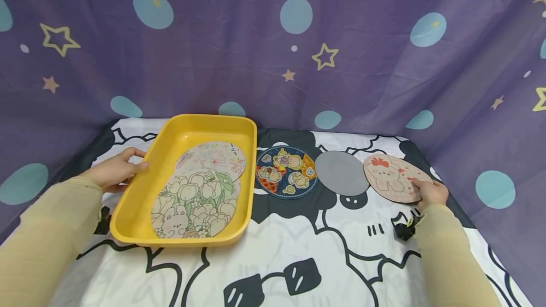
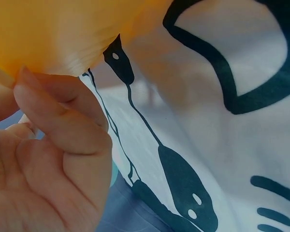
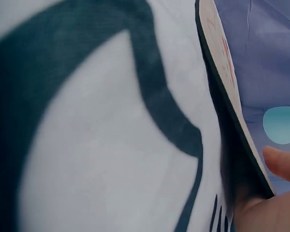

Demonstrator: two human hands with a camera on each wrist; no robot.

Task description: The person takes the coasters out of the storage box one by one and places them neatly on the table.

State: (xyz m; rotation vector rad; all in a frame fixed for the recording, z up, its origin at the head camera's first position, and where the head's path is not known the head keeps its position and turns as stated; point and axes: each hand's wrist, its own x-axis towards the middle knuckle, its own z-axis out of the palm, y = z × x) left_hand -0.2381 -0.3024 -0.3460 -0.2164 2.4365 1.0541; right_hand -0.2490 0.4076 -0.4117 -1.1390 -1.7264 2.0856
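My left hand (image 1: 114,169) grips the left rim of a yellow tray (image 1: 155,172), thumb and fingers around its edge. In the left wrist view the thumb lies against the tray's yellow wall (image 2: 63,34). Inside the tray are two overlapping thin mats, a tulip-and-bunny one (image 1: 196,207) and a pale pink one (image 1: 213,155). On the right, my right hand (image 1: 432,193) pinches the edge of a pinkish round mat (image 1: 386,179) with a red-bowed animal. The right wrist view shows that mat's dark underside (image 3: 232,130) tilted up from the cloth near the hand.
Between tray and held mat lie a dark blue round mat (image 1: 286,172) with cartoon animals and a plain grey mat (image 1: 342,173). A black-and-white patterned cloth (image 1: 298,250) covers the table. Behind it hangs a purple curtain (image 1: 273,89) with stars and dots.
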